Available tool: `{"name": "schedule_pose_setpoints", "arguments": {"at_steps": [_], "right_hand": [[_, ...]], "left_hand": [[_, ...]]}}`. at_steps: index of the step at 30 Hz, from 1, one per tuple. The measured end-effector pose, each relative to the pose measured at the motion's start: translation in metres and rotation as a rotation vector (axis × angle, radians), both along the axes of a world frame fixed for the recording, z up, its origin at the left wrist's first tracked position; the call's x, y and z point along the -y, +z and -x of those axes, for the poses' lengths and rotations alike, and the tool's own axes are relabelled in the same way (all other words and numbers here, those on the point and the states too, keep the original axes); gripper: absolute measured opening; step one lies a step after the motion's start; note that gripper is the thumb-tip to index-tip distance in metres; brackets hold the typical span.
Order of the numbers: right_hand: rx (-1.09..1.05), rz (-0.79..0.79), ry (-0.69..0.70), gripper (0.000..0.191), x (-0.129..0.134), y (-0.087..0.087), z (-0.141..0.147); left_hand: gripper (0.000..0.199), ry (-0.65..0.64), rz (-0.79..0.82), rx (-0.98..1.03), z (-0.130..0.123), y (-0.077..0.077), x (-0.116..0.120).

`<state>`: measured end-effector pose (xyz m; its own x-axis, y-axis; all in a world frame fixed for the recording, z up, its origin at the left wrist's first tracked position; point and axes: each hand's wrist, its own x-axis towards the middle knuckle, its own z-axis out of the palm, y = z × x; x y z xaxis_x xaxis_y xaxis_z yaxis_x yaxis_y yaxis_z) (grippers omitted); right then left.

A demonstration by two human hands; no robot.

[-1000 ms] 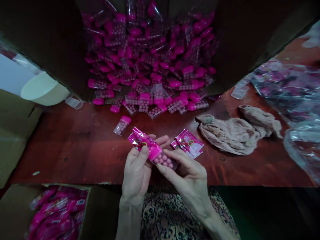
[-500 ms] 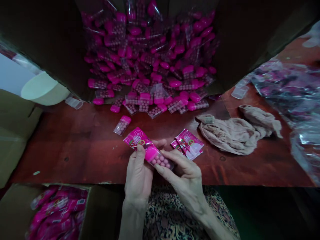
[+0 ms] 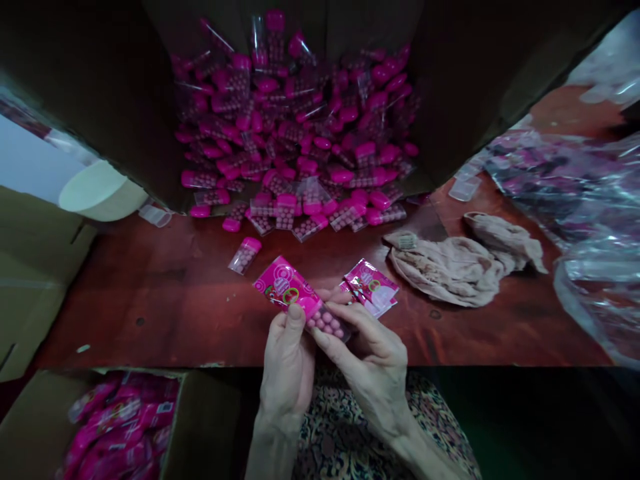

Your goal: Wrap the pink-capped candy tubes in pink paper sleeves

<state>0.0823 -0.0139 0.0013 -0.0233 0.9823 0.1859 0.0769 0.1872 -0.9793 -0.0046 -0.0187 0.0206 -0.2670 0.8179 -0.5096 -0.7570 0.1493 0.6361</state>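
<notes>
In front of me my left hand (image 3: 289,357) pinches a pink printed sleeve (image 3: 284,283), thumb on its near side. My right hand (image 3: 373,350) grips a clear candy container (image 3: 327,323) filled with pink balls. The container's capped end sits inside the sleeve's mouth, while its clear end stays outside in my right fingers. Just beyond, a few more flat pink sleeves (image 3: 371,283) lie on the table. One loose container (image 3: 245,255) with a pink cap rests to the left of my hands.
A big cardboard box (image 3: 465,73) lies open toward me, with many pink-capped containers (image 3: 300,153) spilling out. A beige cloth (image 3: 450,270) is at right, beside clear plastic bags (image 3: 595,287). Lower left, a carton (image 3: 205,413) holds wrapped pink packs (image 3: 123,427). A white bowl (image 3: 103,193) stands left.
The container's pink cap has slid into the sleeve, which now covers it. My left hand has shifted slightly right, and the camera view has moved a little.
</notes>
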Motion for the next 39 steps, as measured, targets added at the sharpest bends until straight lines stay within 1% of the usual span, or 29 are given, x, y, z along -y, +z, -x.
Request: {"name": "schedule_pose_setpoints", "arguments": {"at_steps": [3, 6, 8, 11, 13, 16, 19, 21, 22, 24, 26, 28, 30, 32, 34, 36, 37, 39], "right_hand": [[0.023, -0.010, -0.038, 0.024, 0.006, 0.001, 0.003], [-0.009, 0.010, -0.039, 0.025, 0.008, 0.002, 0.004], [-0.094, 0.109, 0.035, 0.024, 0.005, 0.003, 0.005], [-0.281, 0.325, 0.165, 0.020, 0.000, 0.006, 0.004], [-0.337, 0.368, 0.194, 0.020, 0.000, 0.006, 0.004], [-0.277, 0.261, 0.150, 0.022, 0.004, 0.006, 0.005], [-0.161, 0.143, 0.053, 0.025, 0.008, 0.006, 0.005], [-0.135, 0.142, 0.023, 0.025, 0.008, 0.006, 0.005], [-0.160, 0.177, 0.035, 0.024, 0.007, 0.007, 0.005], [-0.281, 0.304, 0.111, 0.021, 0.005, 0.008, 0.006], [-0.420, 0.434, 0.195, 0.019, 0.002, 0.009, 0.008], [-0.464, 0.473, 0.227, 0.018, 0.002, 0.008, 0.011], [-0.389, 0.403, 0.205, 0.019, 0.003, 0.007, 0.012], [-0.245, 0.266, 0.147, 0.020, 0.006, 0.004, 0.013], [-0.109, 0.113, 0.066, 0.021, 0.009, 0.001, 0.012], [-0.022, 0.013, 0.002, 0.024, 0.011, -0.001, 0.012], [0.001, 0.002, -0.009, 0.026, 0.012, -0.002, 0.011], [-0.001, 0.048, -0.005, 0.027, 0.013, -0.002, 0.011]], "left_hand": [[0.029, 0.009, -0.006, -0.008, -0.006, 0.001, 0.003], [0.030, -0.032, -0.021, -0.008, -0.003, 0.004, 0.005], [0.035, -0.052, -0.042, -0.022, 0.004, 0.006, 0.006], [0.043, -0.046, -0.066, -0.121, 0.013, 0.007, 0.006], [0.044, -0.041, -0.069, -0.174, 0.013, 0.007, 0.007], [0.042, -0.032, -0.055, -0.195, 0.006, 0.005, 0.010], [0.036, -0.026, -0.052, -0.205, -0.002, 0.003, 0.012], [0.036, -0.048, -0.067, -0.172, -0.002, 0.003, 0.011], [0.038, -0.060, -0.075, -0.144, -0.001, 0.003, 0.011], [0.044, -0.063, -0.082, -0.109, 0.004, 0.004, 0.009], [0.045, -0.036, -0.088, -0.136, 0.010, 0.005, 0.007], [0.040, -0.011, -0.091, -0.184, 0.013, 0.005, 0.006], [0.032, -0.003, -0.083, -0.191, 0.013, 0.003, 0.007], [0.026, -0.014, -0.051, -0.162, 0.010, 0.001, 0.008], [0.024, -0.055, -0.023, -0.123, 0.006, -0.001, 0.008], [0.023, -0.107, -0.016, -0.084, 0.003, -0.002, 0.008], [0.023, -0.128, -0.020, -0.068, 0.003, -0.002, 0.007], [0.023, -0.150, -0.035, -0.038, 0.003, -0.001, 0.007]]}}
